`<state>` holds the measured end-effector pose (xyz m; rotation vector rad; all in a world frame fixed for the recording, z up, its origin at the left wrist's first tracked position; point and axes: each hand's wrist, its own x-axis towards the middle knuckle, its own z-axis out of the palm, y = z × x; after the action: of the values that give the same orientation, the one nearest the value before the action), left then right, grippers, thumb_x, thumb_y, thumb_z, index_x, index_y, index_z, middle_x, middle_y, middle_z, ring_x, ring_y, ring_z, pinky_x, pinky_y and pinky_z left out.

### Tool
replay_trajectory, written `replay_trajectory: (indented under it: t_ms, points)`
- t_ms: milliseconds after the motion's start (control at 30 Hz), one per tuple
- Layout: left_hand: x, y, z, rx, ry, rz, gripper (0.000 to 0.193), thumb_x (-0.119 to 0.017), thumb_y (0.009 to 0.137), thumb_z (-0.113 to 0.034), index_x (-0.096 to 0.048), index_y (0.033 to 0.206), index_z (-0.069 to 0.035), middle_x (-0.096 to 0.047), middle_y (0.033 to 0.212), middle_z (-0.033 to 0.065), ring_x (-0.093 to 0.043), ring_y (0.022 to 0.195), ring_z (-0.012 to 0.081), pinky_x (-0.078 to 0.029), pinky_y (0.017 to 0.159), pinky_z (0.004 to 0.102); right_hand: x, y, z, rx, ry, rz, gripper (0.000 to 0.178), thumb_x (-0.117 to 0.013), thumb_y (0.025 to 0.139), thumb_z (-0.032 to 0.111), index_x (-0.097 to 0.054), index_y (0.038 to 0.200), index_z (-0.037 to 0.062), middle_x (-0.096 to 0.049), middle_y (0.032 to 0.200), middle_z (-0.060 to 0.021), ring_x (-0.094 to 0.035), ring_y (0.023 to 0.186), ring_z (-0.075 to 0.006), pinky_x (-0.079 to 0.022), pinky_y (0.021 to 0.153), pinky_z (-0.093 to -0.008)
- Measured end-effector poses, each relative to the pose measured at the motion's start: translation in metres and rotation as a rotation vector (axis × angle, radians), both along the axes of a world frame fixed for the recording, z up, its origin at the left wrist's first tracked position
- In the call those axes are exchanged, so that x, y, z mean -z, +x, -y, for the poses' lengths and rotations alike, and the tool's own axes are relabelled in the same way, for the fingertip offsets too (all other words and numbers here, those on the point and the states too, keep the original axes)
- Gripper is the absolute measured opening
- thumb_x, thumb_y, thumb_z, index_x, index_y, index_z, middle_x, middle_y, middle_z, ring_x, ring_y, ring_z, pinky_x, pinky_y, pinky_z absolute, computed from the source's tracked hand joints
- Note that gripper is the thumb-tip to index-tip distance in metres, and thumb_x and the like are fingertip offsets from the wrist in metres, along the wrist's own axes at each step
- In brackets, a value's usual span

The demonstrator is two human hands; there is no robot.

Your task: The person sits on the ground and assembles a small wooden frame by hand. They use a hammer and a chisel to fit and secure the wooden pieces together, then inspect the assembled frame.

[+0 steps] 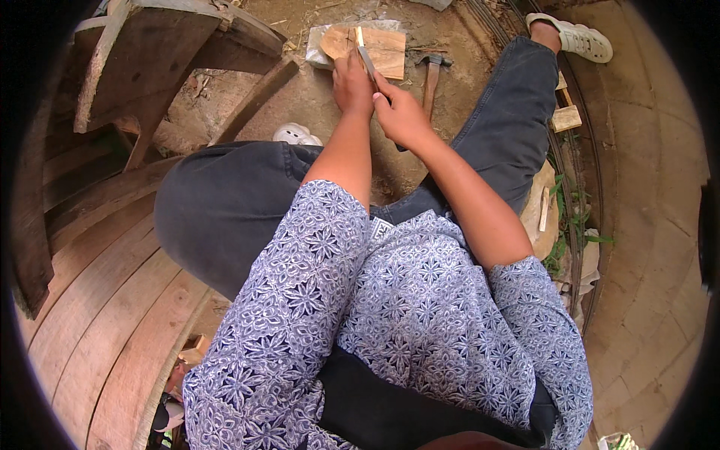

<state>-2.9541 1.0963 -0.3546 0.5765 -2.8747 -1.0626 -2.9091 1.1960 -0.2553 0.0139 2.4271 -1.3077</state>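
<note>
My left hand [352, 84] is closed at the near edge of a flat wooden block [386, 52]. Its fingers seem to pinch a narrow pale wood strip [359, 36] that stands out over the block; the strip's lower end is hidden. Wrapped round the grip of a narrow grey-bladed knife [365, 60], my right hand [400, 118] sits just right of and nearer than the left. The blade slants up and left against the strip, and the palm hides most of the grip. The block rests on a pale, rough slab [316, 49] on the ground.
A hammer [431, 88] with a wooden handle lies right of the block. Curved wooden planks [120, 322] and dark timber pieces [161, 60] crowd the left. My legs spread either side, with a white clog [581, 41] at upper right. A plank wall [637, 187] curves along the right.
</note>
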Motion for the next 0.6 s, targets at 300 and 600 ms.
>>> replay_trajectory:
  t_ms: [300, 600]
  points:
    - [-0.013, 0.006, -0.017, -0.037, -0.025, -0.126, 0.048, -0.063, 0.089, -0.022, -0.055, 0.134, -0.010, -0.056, 0.115, 0.0145, -0.057, 0.110, 0.0366, -0.051, 0.091, 0.0451, 0.036, -0.080, -0.027, 0.338, 0.133, -0.212, 0.049, -0.051, 0.098, 0.024, -0.050, 0.145, 0.0113, -0.068, 0.078, -0.0127, -0.068, 0.068, -0.0208, -0.054, 0.064, -0.0349]
    - [-0.016, 0.000, -0.007, -0.059, -0.128, -0.093, 0.045, -0.064, 0.087, -0.027, -0.060, 0.129, -0.011, -0.059, 0.110, 0.0120, -0.060, 0.106, 0.0294, -0.043, 0.088, 0.0468, -0.028, -0.031, -0.021, 0.145, -0.244, 0.236, 0.053, -0.059, 0.097, 0.025, -0.048, 0.147, 0.0128, -0.056, 0.065, -0.0044, -0.054, 0.049, -0.0136, -0.047, 0.047, -0.0302]
